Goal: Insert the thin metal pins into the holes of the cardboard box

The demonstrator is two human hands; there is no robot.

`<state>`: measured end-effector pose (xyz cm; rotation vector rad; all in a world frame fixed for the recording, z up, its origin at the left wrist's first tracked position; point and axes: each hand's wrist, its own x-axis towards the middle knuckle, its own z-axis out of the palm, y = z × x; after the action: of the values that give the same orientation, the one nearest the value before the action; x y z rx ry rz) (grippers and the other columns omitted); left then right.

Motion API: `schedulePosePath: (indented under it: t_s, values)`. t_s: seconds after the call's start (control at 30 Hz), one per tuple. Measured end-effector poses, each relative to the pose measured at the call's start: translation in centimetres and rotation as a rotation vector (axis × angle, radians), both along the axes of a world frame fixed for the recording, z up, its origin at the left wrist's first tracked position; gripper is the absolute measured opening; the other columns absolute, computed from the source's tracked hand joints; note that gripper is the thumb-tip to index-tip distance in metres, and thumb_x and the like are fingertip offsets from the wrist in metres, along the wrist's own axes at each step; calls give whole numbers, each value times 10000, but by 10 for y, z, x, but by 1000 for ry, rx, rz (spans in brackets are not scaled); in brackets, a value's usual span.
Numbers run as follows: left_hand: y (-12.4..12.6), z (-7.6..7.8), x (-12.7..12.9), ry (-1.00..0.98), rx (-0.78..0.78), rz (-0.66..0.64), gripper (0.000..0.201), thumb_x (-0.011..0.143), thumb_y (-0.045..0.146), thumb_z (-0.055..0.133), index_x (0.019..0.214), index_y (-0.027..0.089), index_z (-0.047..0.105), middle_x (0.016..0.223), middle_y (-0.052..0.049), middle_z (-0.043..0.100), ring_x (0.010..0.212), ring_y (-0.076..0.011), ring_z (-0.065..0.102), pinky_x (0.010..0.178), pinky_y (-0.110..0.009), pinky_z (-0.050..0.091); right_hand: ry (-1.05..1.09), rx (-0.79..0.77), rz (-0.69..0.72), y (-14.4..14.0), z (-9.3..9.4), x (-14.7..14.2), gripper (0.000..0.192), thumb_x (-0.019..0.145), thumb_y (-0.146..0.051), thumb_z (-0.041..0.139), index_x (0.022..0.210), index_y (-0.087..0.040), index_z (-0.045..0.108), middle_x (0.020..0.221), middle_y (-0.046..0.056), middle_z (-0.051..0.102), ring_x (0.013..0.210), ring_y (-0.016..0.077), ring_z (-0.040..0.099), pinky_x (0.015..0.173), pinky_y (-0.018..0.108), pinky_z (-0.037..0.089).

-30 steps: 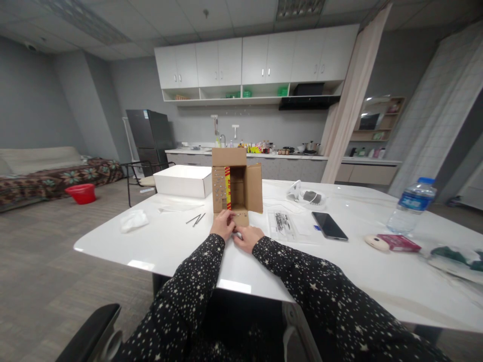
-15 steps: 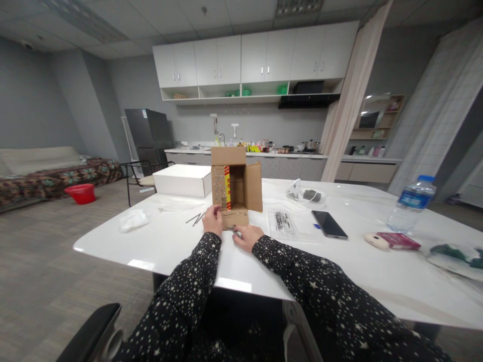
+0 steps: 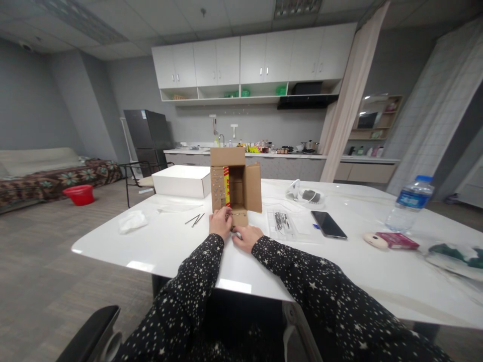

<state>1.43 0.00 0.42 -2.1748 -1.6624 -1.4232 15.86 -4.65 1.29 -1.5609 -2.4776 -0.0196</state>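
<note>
- A red basin [image 3: 79,194] sat on the floor at the far left of the frame, in front of a couch with a patterned cover [image 3: 56,177].
- A crumpled white cloth [image 3: 132,220] lay on the white table [image 3: 169,246] left of centre, with a white box [image 3: 182,181] behind it.
- Thin dark sticks [image 3: 195,219] lay on the table just left of the hands.
- The left hand [image 3: 220,224] rested at the lower left corner of the cardboard box [image 3: 236,183], its fingers curled against the front flap; whether they pinched anything could not be told.
- The cardboard box stood at the centre of the frame on the table, its opening facing the camera, flaps spread, a red and yellow strip inside.
- The right hand [image 3: 246,236] lay flat on the table just below the lowered flap, fingers loosely bent, touching its edge.
- A clear packet [image 3: 282,221] and a dark phone [image 3: 328,224] lay right of the box.
- A water bottle [image 3: 409,203] stood at the far right.
</note>
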Motion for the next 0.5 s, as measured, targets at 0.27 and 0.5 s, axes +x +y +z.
schedulePosePath:
  t_s: [0.27,0.5]
  values:
    - [0,4,13,185,-48,-15,231,795,156,517,1007,234,563,977,-29,674,975,-243,533,841,-407,347,-32,-6,-7,-2,4,-1,391,878,-474,352,1069,-243,603,955,78,695,833,228,640,682,301,407]
    - [7,3,11,261,-23,-34,233,803,165,516,1015,241,577,988,-53,659,964,-239,523,834,-393,356,-19,-11,-15,-1,3,0,376,875,-475,364,1070,-256,599,971,70,692,833,220,638,678,296,400]
